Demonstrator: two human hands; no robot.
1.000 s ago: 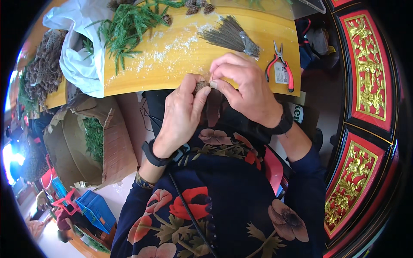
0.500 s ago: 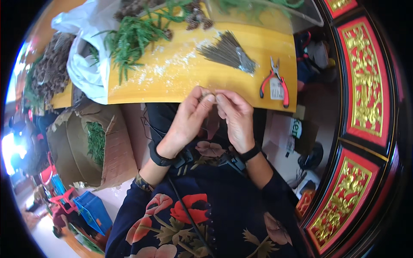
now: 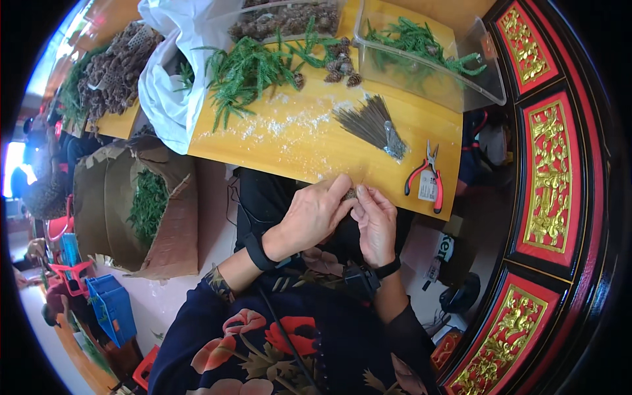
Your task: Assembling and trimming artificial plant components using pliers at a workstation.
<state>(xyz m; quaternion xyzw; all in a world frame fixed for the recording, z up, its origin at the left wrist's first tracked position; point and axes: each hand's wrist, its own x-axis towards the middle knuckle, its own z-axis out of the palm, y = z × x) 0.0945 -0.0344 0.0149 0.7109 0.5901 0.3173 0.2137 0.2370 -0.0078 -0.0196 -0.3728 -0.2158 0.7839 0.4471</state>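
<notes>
We see both hands meeting just off the near edge of the yellow worktop (image 3: 289, 141). The left hand (image 3: 315, 216) and the right hand (image 3: 376, 224) press their fingertips together on a small brown pine cone (image 3: 350, 193), which is pinched between them and mostly hidden; it sits just below the worktop's near edge, toward its right end. On the worktop near that edge lies a bundle of thin grey wires (image 3: 372, 123), fanned at the far end and bound at the near end. Just to its right, at the near right corner, we find red-handled pliers (image 3: 426, 178) lying flat, handles toward the person. Loose green sprigs (image 3: 250, 66) spread over the far left part of the worktop, with a few more cones (image 3: 339, 66) beside them near the far edge. A clear plastic tray (image 3: 434, 85) holding more greenery stands at the far right corner. A white bag (image 3: 168, 85) hangs over the left edge. Beside the worktop's left side, lower down, an open cardboard box (image 3: 168, 224) holds further green sprigs. Both wrists wear dark bands.
</notes>
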